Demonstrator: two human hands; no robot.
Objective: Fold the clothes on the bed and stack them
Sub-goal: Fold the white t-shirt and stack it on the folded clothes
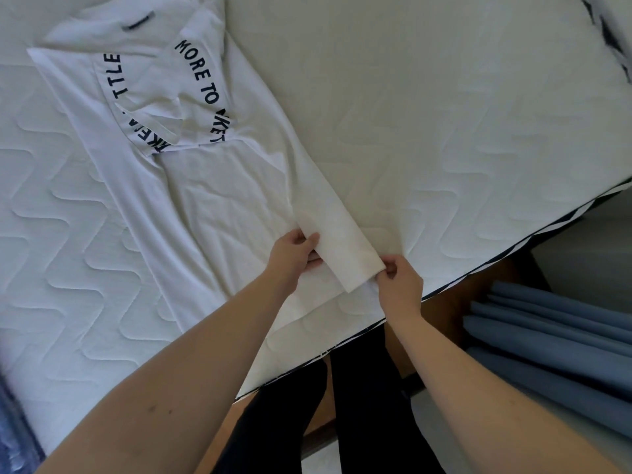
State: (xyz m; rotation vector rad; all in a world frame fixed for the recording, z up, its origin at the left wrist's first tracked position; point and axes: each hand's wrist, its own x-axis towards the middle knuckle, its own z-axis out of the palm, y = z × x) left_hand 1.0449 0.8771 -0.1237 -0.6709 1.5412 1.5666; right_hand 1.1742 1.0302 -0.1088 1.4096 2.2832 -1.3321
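A white T-shirt (191, 186) with black lettering lies flat on the bed, its collar at the far left and its hem toward me. Its sleeves are folded in over the chest. The right side of the shirt is folded over lengthwise into a narrow strip (338, 244). My left hand (294, 254) pinches the inner edge of that strip near the hem. My right hand (396, 282) pinches the strip's near corner at the hem.
The white quilted mattress (444, 131) runs out on all sides of the shirt; its front edge cuts diagonally just behind my hands. Blue curtain folds (554, 343) hang at the lower right, beyond the bed. A black-and-white item (612, 39) shows at the top right corner.
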